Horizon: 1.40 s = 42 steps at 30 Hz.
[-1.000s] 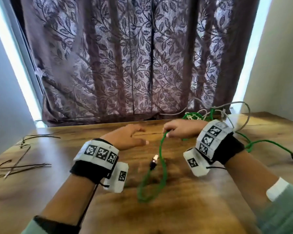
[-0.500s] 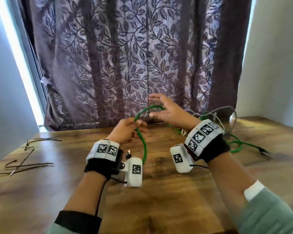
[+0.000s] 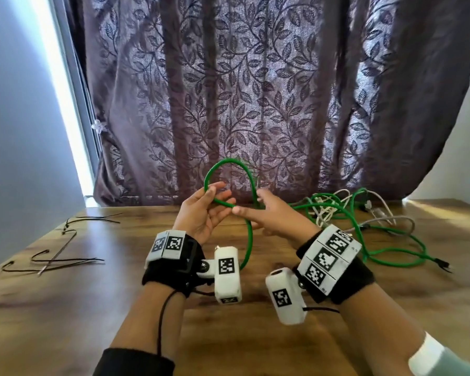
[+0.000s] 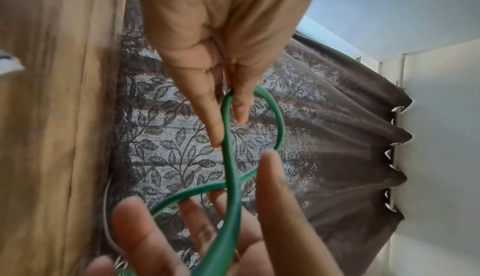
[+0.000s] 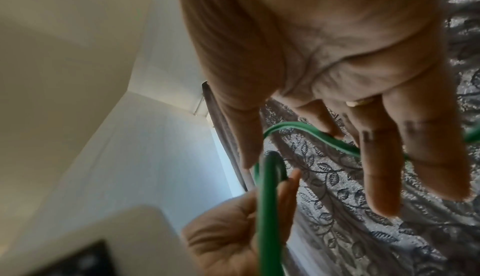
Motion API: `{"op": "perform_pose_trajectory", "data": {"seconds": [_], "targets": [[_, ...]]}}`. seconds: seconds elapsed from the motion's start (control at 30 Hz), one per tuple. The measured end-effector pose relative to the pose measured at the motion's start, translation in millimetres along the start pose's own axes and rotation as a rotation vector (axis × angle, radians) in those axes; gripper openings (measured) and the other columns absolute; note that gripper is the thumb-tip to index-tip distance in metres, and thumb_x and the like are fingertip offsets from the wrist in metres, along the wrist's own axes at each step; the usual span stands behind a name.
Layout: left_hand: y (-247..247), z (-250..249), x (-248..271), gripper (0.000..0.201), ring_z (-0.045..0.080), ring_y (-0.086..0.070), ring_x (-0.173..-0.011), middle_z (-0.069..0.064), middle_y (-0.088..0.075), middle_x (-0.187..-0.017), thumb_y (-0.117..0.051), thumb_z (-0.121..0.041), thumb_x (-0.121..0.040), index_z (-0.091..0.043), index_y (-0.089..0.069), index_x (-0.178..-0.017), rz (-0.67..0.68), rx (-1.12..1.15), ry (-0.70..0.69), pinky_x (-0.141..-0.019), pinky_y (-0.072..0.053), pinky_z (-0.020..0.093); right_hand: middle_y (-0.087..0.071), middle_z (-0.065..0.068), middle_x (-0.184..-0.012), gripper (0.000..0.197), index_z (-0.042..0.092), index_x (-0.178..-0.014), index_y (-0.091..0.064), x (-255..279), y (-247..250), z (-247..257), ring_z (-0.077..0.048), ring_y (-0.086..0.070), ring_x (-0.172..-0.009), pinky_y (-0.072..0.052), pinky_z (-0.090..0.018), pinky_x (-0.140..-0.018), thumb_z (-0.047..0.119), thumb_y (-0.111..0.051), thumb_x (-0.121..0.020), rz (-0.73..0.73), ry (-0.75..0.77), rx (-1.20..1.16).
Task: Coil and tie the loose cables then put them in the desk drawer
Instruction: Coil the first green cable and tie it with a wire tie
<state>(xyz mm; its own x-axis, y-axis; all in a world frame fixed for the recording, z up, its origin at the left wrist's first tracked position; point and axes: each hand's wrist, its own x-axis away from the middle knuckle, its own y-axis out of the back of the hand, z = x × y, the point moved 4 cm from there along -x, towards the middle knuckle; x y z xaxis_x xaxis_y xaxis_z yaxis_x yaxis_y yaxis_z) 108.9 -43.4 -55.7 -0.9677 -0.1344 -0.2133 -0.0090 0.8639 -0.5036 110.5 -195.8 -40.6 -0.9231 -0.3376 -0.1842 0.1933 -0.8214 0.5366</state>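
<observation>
I hold a green cable (image 3: 248, 240) up over the wooden desk (image 3: 120, 308); it forms one loop above my hands. My left hand (image 3: 204, 210) faces palm up, and the left wrist view shows its thumb and forefinger (image 4: 221, 54) pinching the cable (image 4: 231, 167) at the loop's base. My right hand (image 3: 272, 215) is beside it with straight, spread fingers (image 4: 280, 198). The cable (image 5: 267, 208) runs across these fingers (image 5: 376, 157) and down past my left palm (image 5: 228, 245). The rest of the green cable trails to the right over the desk.
A tangle of green, white and grey cables (image 3: 334, 207) lies at the back right of the desk, and a plug end (image 3: 442, 264) reaches toward the right edge. Several thin black ties (image 3: 55, 260) lie at the left. A patterned curtain (image 3: 255, 90) hangs behind.
Both hands have risen from the desk. The green cable has gone from hanging slack to a raised loop, which has grown taller, and my left palm has turned upward.
</observation>
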Motion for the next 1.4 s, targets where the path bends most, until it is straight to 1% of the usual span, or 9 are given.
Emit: {"op": "perform_pose_trajectory", "data": {"seconds": [0.13, 0.23, 0.43, 0.6, 0.73, 0.87, 1.07, 1.23, 1.4], "targets": [[3, -3, 0, 0.022, 0.014, -0.071, -0.072, 0.004, -0.072, -0.08, -0.041, -0.017, -0.099, -0.009, -0.062, -0.101, -0.008, 0.037, -0.032, -0.059, -0.058, 0.024, -0.041, -0.013, -0.145, 0.082, 0.003, -0.141, -0.037, 6, -2, 1, -0.025, -0.044, -0.13, -0.039, -0.035, -0.103, 0.04, -0.072, -0.077, 0.032, 0.016, 0.215], [4, -10, 1, 0.022, 0.013, -0.071, -0.073, 0.0, -0.073, -0.075, -0.041, -0.017, -0.099, -0.01, -0.062, -0.099, 0.0, 0.058, -0.089, -0.062, -0.058, 0.025, -0.07, -0.016, -0.089, 0.017, 0.004, -0.085, -0.067, 4, -4, 3, -0.025, -0.068, -0.081, -0.047, -0.029, -0.071, 0.021, -0.065, -0.086, 0.049, 0.071, 0.18], [26, -18, -2, 0.025, 0.01, -0.07, -0.064, -0.005, -0.069, -0.063, -0.039, -0.024, -0.099, -0.014, -0.057, -0.084, -0.082, 0.212, -0.011, -0.058, -0.059, 0.027, -0.053, 0.005, -0.041, 0.027, 0.006, -0.075, -0.052, 9, -7, 3, -0.004, -0.052, -0.035, -0.047, -0.016, -0.041, 0.007, -0.039, -0.099, 0.275, -0.069, -0.409], [25, -8, 1, 0.025, 0.006, -0.064, -0.05, -0.009, -0.056, -0.045, -0.041, -0.026, -0.097, -0.016, -0.057, -0.08, -0.108, 0.122, 0.114, -0.05, -0.054, 0.02, -0.039, 0.0, -0.06, 0.013, 0.013, -0.103, -0.05, 11, 14, -1, -0.003, -0.032, -0.03, -0.035, -0.017, -0.035, 0.023, -0.053, -0.095, 0.064, -0.121, -0.181], [11, -15, 6, 0.022, 0.005, -0.051, -0.042, -0.008, -0.04, -0.04, -0.036, -0.022, -0.098, -0.016, -0.057, -0.101, 0.028, 0.122, 0.053, -0.052, -0.051, 0.017, -0.05, -0.001, -0.063, 0.093, 0.015, -0.148, -0.005, 8, 37, -16, -0.006, -0.043, -0.036, -0.034, -0.016, -0.034, 0.036, -0.069, -0.083, 0.009, -0.143, 0.095], [-3, -28, 16, 0.037, 0.004, -0.042, -0.039, -0.009, -0.045, -0.048, -0.042, -0.012, -0.084, -0.026, -0.062, -0.113, 0.295, 0.185, -0.125, -0.059, -0.054, 0.021, -0.061, -0.005, -0.071, 0.093, 0.012, -0.149, -0.003, 16, 39, -21, -0.005, -0.05, -0.037, -0.034, -0.012, -0.034, 0.031, -0.068, -0.085, 0.143, -0.204, 0.226], [5, -43, 19, 0.047, 0.015, -0.051, -0.125, -0.003, -0.061, -0.124, -0.085, -0.016, -0.053, -0.03, -0.07, -0.096, 0.387, 0.172, -0.318, -0.097, -0.046, 0.044, -0.061, -0.013, -0.097, 0.078, 0.013, -0.149, 0.007, -1, 25, -34, -0.013, -0.054, -0.055, -0.044, -0.025, -0.05, 0.025, -0.049, -0.096, 0.095, -0.204, 0.283], [30, -48, 10, 0.042, 0.014, -0.05, -0.127, -0.005, -0.065, -0.118, -0.077, -0.004, -0.052, -0.027, -0.068, -0.086, 0.209, 0.316, -0.356, -0.098, -0.045, 0.044, -0.06, -0.018, -0.117, 0.061, 0.014, -0.14, -0.016, -13, 16, -28, -0.007, -0.044, -0.041, -0.052, -0.036, -0.066, 0.012, -0.055, -0.093, 0.054, -0.104, -0.279], [47, -44, 1, 0.035, 0.013, -0.069, -0.089, -0.001, -0.069, -0.102, -0.047, 0.011, -0.069, -0.023, -0.058, -0.065, 0.063, 0.338, -0.231, -0.076, -0.054, 0.028, -0.054, 0.007, -0.058, 0.018, 0.017, -0.094, -0.04, -12, 27, -16, 0.001, -0.026, -0.03, -0.02, -0.013, -0.03, 0.005, -0.054, -0.091, -0.014, 0.024, -0.999]]}}
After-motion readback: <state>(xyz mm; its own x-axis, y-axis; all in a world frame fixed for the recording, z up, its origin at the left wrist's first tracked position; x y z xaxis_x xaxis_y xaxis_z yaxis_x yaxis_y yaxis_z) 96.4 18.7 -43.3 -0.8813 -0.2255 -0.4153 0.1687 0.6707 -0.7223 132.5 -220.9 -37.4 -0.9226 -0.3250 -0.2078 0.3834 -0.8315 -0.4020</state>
